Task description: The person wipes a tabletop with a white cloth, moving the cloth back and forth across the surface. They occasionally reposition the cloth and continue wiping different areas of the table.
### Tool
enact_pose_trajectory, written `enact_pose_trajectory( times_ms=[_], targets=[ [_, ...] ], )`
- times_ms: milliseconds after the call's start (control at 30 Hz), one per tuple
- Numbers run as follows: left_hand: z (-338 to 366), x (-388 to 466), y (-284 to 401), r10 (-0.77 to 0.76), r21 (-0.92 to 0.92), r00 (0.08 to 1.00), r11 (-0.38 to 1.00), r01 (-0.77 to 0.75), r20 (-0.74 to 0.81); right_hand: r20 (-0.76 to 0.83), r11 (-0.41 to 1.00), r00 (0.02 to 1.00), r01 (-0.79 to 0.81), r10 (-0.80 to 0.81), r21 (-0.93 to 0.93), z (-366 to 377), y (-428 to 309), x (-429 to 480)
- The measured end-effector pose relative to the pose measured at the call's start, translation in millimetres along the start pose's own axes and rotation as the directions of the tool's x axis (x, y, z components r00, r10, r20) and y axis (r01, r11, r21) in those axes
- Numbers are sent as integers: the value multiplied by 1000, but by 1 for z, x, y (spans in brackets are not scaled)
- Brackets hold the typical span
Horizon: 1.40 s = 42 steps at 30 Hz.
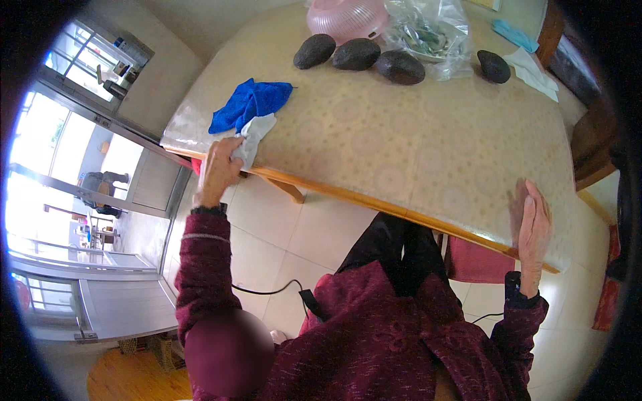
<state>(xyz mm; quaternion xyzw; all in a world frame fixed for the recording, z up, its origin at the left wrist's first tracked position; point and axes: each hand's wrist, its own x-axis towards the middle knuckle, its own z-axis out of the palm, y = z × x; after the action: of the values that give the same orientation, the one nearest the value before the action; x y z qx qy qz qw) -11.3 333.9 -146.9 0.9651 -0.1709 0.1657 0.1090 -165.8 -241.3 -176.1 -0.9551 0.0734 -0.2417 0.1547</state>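
At the table's left front corner, my left hand grips a crumpled white cloth or tissue between thumb and fingers. Just beyond it, touching the white piece, a bunched blue cloth lies on the tabletop. My right hand is at the table's right front edge, turned on its side with fingers extended and nothing in it. Farther back, three dark avocados lie in a row. Another avocado is apart from them on the right.
A pink ribbed plastic container and a clear plastic bag with greens stand at the back. A white cloth and a light-blue cloth lie back right. A red-covered seat is under the wooden table edge.
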Motion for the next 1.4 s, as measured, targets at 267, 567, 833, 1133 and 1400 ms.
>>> enact_pose_trajectory(
  times_ms=[267,567,833,1133,1400],
  targets=[
    [0,28,-34,-120,126,992,985,114,39,-17,997,999,-38,39,62,-3,-3,-2],
    [17,20,146,252,-293,947,937,-188,198,-46,999,998,-34,35,5,-2,-5,-2],
    [24,70,113,225,-147,959,968,-201,171,-73,996,997,-22,28,82,-6,-11,-3],
    [65,129,155,259,-116,932,965,-237,252,-116,999,993,22,-19,25,-6,-9,-1],
    [60,64,295,706,-513,675,670,-536,216,-116,999,993,37,-33,31,-3,-6,-1]
  ],
)
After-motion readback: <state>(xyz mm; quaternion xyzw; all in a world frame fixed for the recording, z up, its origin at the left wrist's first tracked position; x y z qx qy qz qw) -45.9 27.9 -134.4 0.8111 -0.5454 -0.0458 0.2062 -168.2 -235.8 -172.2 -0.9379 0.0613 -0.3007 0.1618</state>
